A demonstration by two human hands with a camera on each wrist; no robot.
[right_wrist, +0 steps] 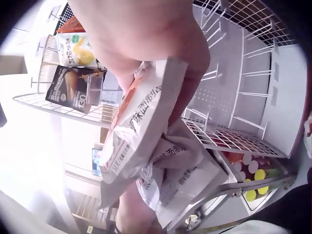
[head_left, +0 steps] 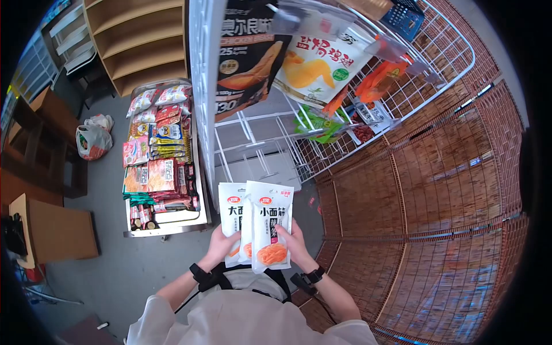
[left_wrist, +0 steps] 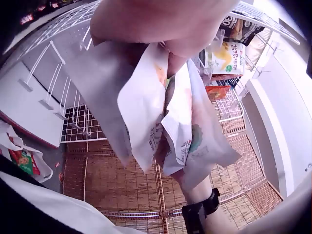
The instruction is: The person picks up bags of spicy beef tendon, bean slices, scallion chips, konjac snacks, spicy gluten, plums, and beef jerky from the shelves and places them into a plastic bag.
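Left hand (head_left: 217, 246) pinching left side of overlapping flat white plastic snack packets (head_left: 271, 230), right hand (head_left: 296, 247) pinching right side, packets before torso, silver metal cart (head_left: 179, 221) off left

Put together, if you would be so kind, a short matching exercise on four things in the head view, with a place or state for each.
Column 1
1. overlapping white packets
2. black packet
3. plastic bag
4. trolley

Column 2
a. on the grey floor, left of the trolley
b. held by the left hand and the right hand
c. loaded with colourful snack packs
d. up on the white rack

Pairs: 1-b, 2-d, 3-a, 4-c
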